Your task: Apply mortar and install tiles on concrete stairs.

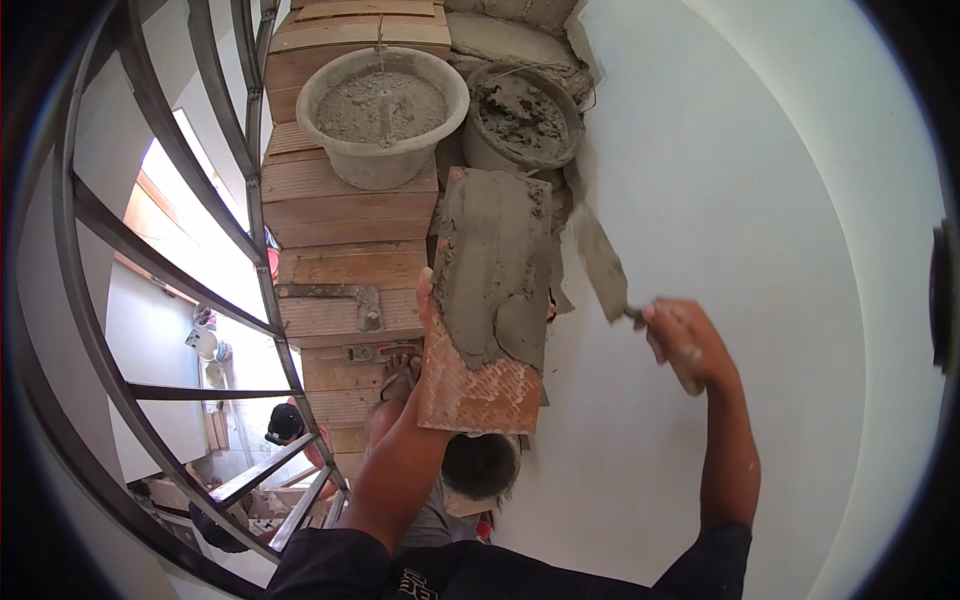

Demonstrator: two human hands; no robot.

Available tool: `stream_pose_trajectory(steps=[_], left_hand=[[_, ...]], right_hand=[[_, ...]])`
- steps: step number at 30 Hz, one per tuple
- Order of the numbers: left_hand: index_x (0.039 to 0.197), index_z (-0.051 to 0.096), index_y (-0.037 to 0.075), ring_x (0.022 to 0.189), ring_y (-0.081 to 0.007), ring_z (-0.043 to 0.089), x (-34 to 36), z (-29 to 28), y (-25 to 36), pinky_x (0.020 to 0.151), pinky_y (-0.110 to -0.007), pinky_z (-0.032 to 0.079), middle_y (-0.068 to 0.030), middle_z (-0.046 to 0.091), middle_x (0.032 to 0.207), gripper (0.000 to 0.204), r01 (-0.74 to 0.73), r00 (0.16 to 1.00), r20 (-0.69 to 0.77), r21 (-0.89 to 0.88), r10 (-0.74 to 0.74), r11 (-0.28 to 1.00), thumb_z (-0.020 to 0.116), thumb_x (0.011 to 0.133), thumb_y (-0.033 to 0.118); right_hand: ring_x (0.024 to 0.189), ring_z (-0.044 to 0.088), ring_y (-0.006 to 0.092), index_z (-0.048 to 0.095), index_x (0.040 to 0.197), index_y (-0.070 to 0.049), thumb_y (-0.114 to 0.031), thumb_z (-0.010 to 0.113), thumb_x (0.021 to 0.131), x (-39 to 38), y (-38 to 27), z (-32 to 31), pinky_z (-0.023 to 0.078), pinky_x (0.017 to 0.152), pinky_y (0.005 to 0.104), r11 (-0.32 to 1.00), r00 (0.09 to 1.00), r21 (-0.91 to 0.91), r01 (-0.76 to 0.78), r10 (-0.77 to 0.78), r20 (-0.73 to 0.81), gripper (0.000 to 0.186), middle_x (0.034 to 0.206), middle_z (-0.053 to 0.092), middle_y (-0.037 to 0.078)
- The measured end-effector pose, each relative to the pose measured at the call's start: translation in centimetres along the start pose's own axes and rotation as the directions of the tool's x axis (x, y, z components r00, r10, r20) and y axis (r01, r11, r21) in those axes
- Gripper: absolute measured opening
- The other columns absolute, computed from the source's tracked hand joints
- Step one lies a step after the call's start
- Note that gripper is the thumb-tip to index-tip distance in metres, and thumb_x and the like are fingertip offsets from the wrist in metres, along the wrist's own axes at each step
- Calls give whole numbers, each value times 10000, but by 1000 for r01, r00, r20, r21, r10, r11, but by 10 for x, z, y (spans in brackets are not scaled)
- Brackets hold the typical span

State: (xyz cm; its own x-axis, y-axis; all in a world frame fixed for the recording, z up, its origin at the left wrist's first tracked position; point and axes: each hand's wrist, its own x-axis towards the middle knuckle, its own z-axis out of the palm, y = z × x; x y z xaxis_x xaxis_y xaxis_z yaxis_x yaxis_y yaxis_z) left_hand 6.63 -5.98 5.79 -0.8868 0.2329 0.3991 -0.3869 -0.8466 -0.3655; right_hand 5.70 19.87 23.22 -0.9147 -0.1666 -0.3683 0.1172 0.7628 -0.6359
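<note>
Left hand [426, 296] clamps the tile [478, 398], right hand [688, 338] the trowel [603, 268]; tilting could slide mortar [490, 255] off the near end.

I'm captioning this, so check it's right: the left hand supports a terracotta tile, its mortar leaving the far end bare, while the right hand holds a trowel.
The bare end is wrong: the head view shows the mortar covering the far end of the terracotta tile and leaving the near end mostly bare. The left hand does support it while the right hand holds a trowel.
</note>
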Motion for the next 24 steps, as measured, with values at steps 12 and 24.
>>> stream_pose_trajectory(steps=[12, 24], left_hand=[[1628, 375, 59, 1397, -451, 520, 3, -35, 11, 1147, -617, 447, -229, 482, 1583, 890, -10, 996, 92, -67, 17, 998, 496, 1008, 685], [1613, 393, 62, 1276, -501, 604, -3, -36, 6, 1042, -668, 511, -243, 540, 1521, 978, 36, 995, -95, -88, -44, 996, 521, 939, 759]], right_hand=[[468, 511, 114, 693, 900, -2, -423, 613, 1049, 46, -36, -2, 450, 466, 295, 987, 930, 42, -158, 134, 341, 453, 584, 514, 2], [606, 581, 315, 717, 940, -52, -405, 576, 1085, -29, -10, 60, 496, 641, 456, 927, 886, -338, 162, 14, 463, 407, 677, 614, 141]])
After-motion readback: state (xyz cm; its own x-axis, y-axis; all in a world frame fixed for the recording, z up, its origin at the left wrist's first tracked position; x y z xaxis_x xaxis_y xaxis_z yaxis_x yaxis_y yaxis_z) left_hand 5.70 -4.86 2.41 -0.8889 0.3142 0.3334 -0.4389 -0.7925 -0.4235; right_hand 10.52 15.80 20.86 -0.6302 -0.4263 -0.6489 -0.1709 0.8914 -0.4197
